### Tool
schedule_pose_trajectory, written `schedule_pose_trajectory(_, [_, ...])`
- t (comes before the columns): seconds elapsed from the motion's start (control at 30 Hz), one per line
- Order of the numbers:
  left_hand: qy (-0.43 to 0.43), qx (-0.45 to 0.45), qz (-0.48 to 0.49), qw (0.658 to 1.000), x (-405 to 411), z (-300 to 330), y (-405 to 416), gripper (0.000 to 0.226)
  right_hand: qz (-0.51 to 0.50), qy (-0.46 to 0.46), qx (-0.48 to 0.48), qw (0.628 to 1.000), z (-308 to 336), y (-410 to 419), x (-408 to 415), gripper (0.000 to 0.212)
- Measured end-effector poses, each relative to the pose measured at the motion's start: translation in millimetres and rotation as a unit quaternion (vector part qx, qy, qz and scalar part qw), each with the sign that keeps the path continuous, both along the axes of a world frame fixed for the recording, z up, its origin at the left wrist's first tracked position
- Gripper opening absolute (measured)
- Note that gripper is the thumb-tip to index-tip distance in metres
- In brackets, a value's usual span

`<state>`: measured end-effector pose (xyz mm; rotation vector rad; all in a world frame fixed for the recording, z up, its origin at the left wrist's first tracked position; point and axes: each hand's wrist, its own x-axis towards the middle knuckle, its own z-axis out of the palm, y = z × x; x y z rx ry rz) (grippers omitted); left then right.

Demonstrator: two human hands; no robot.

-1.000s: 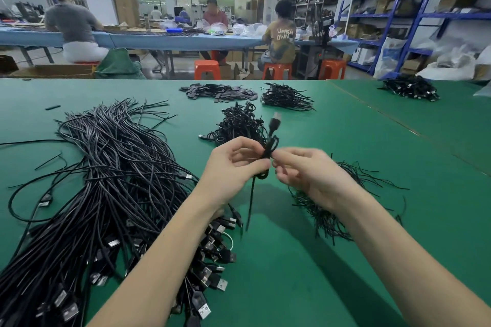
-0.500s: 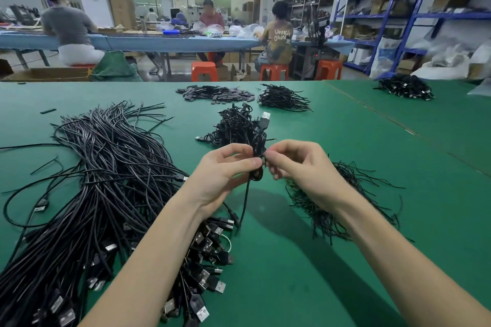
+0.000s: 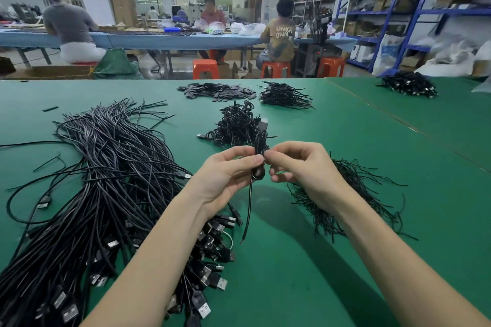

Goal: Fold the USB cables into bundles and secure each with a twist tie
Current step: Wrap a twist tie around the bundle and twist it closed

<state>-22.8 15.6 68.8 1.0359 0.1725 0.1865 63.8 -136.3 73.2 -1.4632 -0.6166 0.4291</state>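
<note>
Head view, item 1: folded black USB cable bundle (image 3: 259,156), held upright above green felt-covered surface (image 3: 345,260), centre frame. Left hand (image 3: 225,178) pinches bundle at mid-height, thumb and forefinger curled onto it; right hand (image 3: 300,167) pinches same spot from opposite side, fingers curled, prob. working a thin black twist tie round the waist, though tie itself too small to make out. Plug end sticks up above fingers; lower loop and one loose tail hang below.

Handling (est.): light, limp, thin rubbery jacket; folds spring open if grip slackens, so hold at the waist where strands cross, not at plug or tail. Tie wire likely soft, kinks easily.

Item 2: large heap of loose black USB cables w/ silver plugs (image 3: 87,207), left of left forearm, on surface; unbundled stock.

Item 3: pile of thin black twist ties (image 3: 350,194), under and right of right wrist.

Item 4: pile of finished black cable bundles (image 3: 239,125), just beyond hands.

Item 5: further dark piles at far edge of surface, contents unclear.

Writing: "UNKN OWN" on back of shirt of a seated person (image 3: 283,34) at far blue bench. No brand legible on cables or plugs.
</note>
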Motion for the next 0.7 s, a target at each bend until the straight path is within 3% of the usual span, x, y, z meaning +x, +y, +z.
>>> schedule_pose_trajectory(0.03, [-0.01, 0.01, 0.006, 1.0, 0.8, -0.6, -0.6, 0.029, 0.027, 0.17, 0.044, 0.984, 1.3, 2.3, -1.4, 0.006])
schedule_pose_trajectory(0.07, [-0.019, 0.032, 0.018, 0.999, 1.4, -1.4, -0.9, 0.027, 0.041, 0.326, 0.09, 0.94, 2.5, 4.3, -2.5, 0.007])
schedule_pose_trajectory(0.1, [-0.022, 0.069, 0.038, 0.997, 1.9, -2.4, -1.3, 0.023, 0.036, 0.406, 0.12, 0.905, 1.2, 6.0, -3.8, 0.006])
schedule_pose_trajectory(0.13, [-0.021, 0.108, 0.058, 0.992, 2.5, -3.3, -1.7, 0.02, 0.027, 0.412, 0.124, 0.902, -1.7, 7.8, -4.1, 0.005])
schedule_pose_trajectory(0.17, [-0.019, 0.135, 0.073, 0.988, 3.4, -4.2, -1.9, 0.019, 0.01, 0.356, 0.106, 0.929, -5.9, 9.9, -4.0, 0.004])
schedule_pose_trajectory(0.23, [-0.018, 0.13, 0.08, 0.988, 3.3, -4.5, -1.4, 0.02, -0.042, 0.143, 0.073, 0.986, -13.6, 11.6, -6.3, 0.011])
schedule_pose_trajectory(0.27, [-0.018, 0.11, 0.075, 0.991, 2.9, -4.2, -0.9, 0.022, -0.065, 0.043, 0.063, 0.995, -16.3, 10.7, -6.3, 0.013])
schedule_pose_trajectory(0.37, [-0.003, 0.044, 0.051, 0.998, 2.6, -2.2, 0.0, 0.032, -0.084, -0.129, 0.031, 0.988, -19.1, 6.9, -0.8, 0.013])
schedule_pose_trajectory(0.47, [0.006, 0.001, 0.038, 0.999, 3.5, -1.7, 2.6, 0.038, -0.092, -0.241, -0.002, 0.966, -22.5, 4.7, 1.7, 0.007])
schedule_pose_trajectory(0.53, [0.008, 0.011, 0.038, 0.999, 3.7, -2.1, 3.5, 0.038, -0.092, -0.262, -0.023, 0.96, -23.5, 4.5, 3.2, 0.005])
schedule_pose_trajectory(0.6, [0.007, 0.047, 0.043, 0.998, 3.1, -3.4, 4.9, 0.036, -0.039, -0.166, -0.037, 0.985, -18.8, 3.7, 7.2, 0.008])
schedule_pose_trajectory(0.67, [0.009, 0.082, 0.042, 0.996, 1.6, -4.9, 7.1, 0.034, 0.066, 0.073, -0.035, 0.995, -10.5, 3.0, 10.6, 0.007])
schedule_pose_trajectory(0.7, [0.009, 0.086, 0.035, 0.996, 0.9, -5.5, 7.4, 0.033, 0.112, 0.224, -0.017, 0.968, -5.9, 2.7, 10.3, 0.007])
